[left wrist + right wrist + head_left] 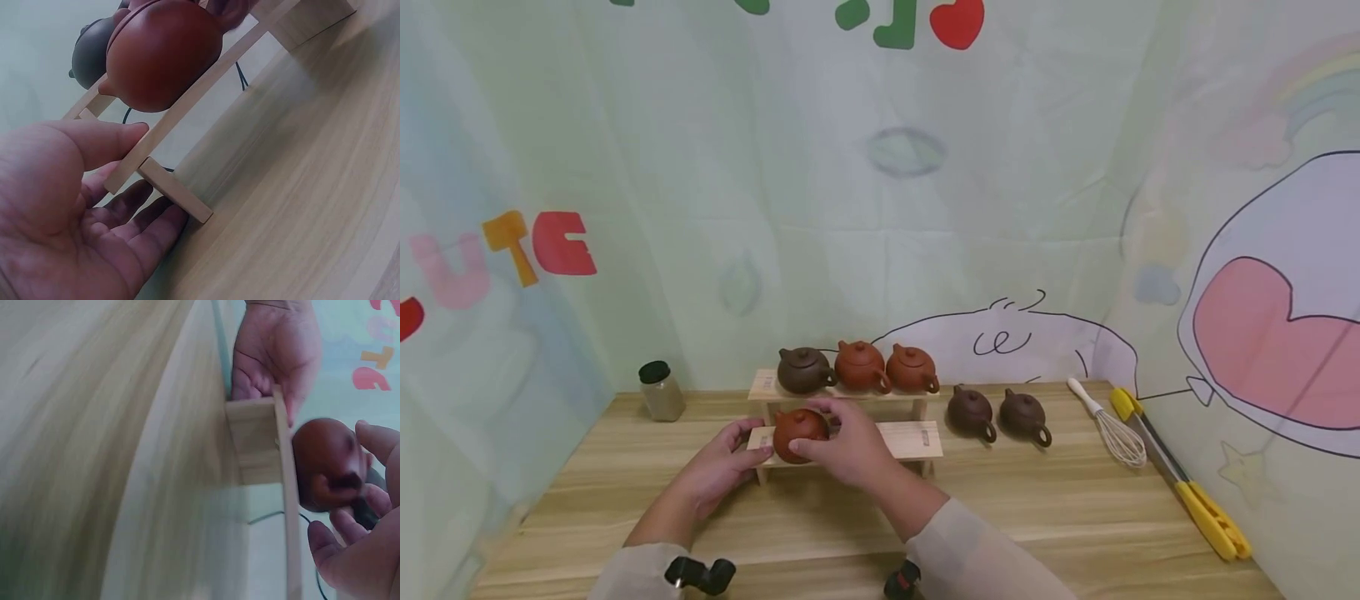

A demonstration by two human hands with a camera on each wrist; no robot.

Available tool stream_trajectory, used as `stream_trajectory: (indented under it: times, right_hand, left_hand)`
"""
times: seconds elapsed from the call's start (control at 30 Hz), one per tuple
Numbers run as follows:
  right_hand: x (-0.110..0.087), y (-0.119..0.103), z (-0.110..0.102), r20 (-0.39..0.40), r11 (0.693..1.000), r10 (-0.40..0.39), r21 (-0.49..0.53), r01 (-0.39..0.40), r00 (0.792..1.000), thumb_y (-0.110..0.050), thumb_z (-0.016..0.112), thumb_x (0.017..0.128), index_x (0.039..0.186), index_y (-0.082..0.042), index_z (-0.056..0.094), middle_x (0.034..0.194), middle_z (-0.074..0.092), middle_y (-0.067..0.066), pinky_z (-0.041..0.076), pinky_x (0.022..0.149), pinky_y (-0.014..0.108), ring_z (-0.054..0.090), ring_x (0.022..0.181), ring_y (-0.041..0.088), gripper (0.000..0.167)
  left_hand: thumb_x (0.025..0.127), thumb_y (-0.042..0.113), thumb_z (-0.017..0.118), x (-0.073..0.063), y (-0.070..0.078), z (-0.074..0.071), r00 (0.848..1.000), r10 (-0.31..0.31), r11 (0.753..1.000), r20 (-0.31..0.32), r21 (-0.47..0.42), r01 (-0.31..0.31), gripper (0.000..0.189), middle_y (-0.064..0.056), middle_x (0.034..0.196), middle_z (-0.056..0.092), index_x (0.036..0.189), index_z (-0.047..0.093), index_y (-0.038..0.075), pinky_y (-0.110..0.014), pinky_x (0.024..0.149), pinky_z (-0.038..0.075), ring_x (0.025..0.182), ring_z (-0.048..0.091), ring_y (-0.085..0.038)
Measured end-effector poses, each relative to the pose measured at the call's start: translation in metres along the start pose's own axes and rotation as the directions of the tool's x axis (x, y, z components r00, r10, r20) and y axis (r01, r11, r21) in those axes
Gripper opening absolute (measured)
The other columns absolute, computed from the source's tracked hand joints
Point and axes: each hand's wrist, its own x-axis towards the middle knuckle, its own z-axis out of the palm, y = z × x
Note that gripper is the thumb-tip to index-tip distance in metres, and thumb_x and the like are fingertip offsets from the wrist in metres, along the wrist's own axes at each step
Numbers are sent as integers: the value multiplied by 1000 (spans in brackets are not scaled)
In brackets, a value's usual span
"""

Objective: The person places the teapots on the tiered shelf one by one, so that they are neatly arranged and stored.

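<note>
One thumb on top, fingers under, L grip point(726, 462) is nearly closed, pinching the lower shelf point(913, 439) at its 9 o'c end; R grip point(853, 442) is abt half open, curved round the red teapot point(790, 425), which sits on that shelf nr the same end. From the pot: 2 dk brown teapots point(970, 411) on desk point(820, 533) at 3 o'c, jar point(664, 400) w/ dk lid at 10 o'c, upper shelf point(763, 385) w/ 3 more pots point(857, 365) at 12-2 o'c.

High head view, forward-down; close wrist views from opposite sides, red teapot point(165, 59) in both.
</note>
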Motion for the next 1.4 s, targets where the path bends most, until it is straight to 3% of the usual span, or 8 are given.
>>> stream_trajectory:
  times: [0.17, 0.4, 0.6, 0.77, 0.97, 1.13, 1.27, 1.4]
  right_hand:
    - [-19, -1, -28, -4, 999, 6, 40, -6, 1000, -33, 86, 92, 139, -25, 69, 144, 68, 0, 62, 98, 41, 67, 130, 29, 51]
    - [-47, 20, -76, -16, 998, -44, -36, 43, 999, -33, 84, 94, 130, -22, 71, 126, 74, -2, 60, 96, 37, 68, 121, 22, 40]
    - [-67, 44, -118, -131, 997, -3, -82, -7, 991, -26, 86, 92, 127, -22, 73, 121, 76, 0, 58, 91, 30, 69, 117, 22, 37]
    - [-75, 66, -153, -195, 993, 22, -110, -44, 981, -20, 85, 93, 130, -16, 71, 126, 75, 10, 58, 92, 28, 70, 119, 27, 39]
    - [-79, 93, -196, -288, 970, 51, -212, -116, 956, -25, 83, 96, 136, -9, 67, 133, 73, 14, 58, 99, 38, 69, 123, 30, 46]
    - [-78, 109, -227, -382, 952, 65, -254, -173, 922, -26, 81, 97, 140, -5, 64, 133, 72, 19, 55, 98, 32, 67, 123, 33, 51]
    - [-74, 117, -246, -409, 937, 125, -252, -243, 904, -34, 80, 97, 148, -5, 58, 148, 63, 23, 54, 106, 49, 58, 138, 42, 62]
    - [-67, 129, -255, -382, 927, 174, -247, -282, 908, -37, 79, 98, 155, -5, 51, 160, 52, 24, 46, 116, 64, 48, 146, 48, 71]
  left_hand:
    - [107, 18, 65, -1, -2, -1, 1000, 4, 1000, -1, 1, -4, 70, -29, 172, 20, 161, 25, -3, -50, 119, 51, 137, 57, -25]
    - [107, 14, 63, 0, -2, 0, 1000, 9, 1000, 0, -5, -9, 68, -30, 171, 21, 161, 25, -5, -48, 119, 51, 132, 58, -20]
    - [108, 14, 62, 0, -1, 0, 1000, 16, 1000, 8, -11, -15, 68, -29, 170, 23, 161, 24, -4, -44, 117, 53, 127, 60, -15]
    - [108, 16, 63, -1, -1, -1, 1000, 17, 1000, 8, -6, -17, 68, -28, 169, 24, 161, 25, -4, -42, 115, 55, 125, 61, -14]
    - [108, 17, 64, -1, -1, -1, 1000, 7, 1000, 5, -7, -7, 69, -28, 171, 22, 161, 25, -4, -46, 117, 53, 127, 61, -15]
    - [108, 18, 64, 0, -1, -1, 1000, 3, 1000, 7, -16, -3, 70, -27, 171, 22, 162, 25, -3, -48, 118, 52, 129, 60, -16]
    - [107, 19, 65, 0, -1, -1, 1000, 2, 1000, 9, -17, -2, 71, -27, 172, 21, 162, 25, -3, -50, 120, 50, 132, 59, -19]
    - [107, 20, 66, -1, 0, -1, 1000, -1, 1000, 8, -13, 2, 72, -27, 173, 20, 162, 25, -3, -52, 121, 48, 135, 58, -21]
